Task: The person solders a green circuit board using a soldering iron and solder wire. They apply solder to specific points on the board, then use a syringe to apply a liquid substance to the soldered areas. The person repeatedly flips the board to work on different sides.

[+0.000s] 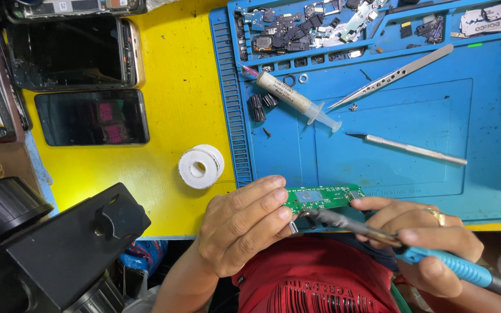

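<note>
We held the green circuit board [324, 197] at the near edge of the blue work mat [378, 156], just above our lap, with its long axis running left to right and tilted slightly up toward the right. Our left hand [242, 226] pinched the board's left end, forefinger on top and thumb beneath, fingers pressed together on it. Our right hand [421, 237] was curled tight around the blue-handled soldering iron [401, 246], whose shaft ran from lower right up toward the left, its dark tip lying just under the board's near edge, about at the middle; whether the tip touched the board we could not tell. So the board lay to the right of the left grip and to the upper left of the right one, and the left hand was the nearer, being in contact. Beyond, on the mat, lay a syringe [297, 100], metal tweezers [391, 77] and a thin pointed tool [407, 148], well apart from our hands. A white spool [200, 167] sat on the yellow table [175, 75], near two dark phones [91, 117], with a black microscope [59, 243] at lower left
</note>
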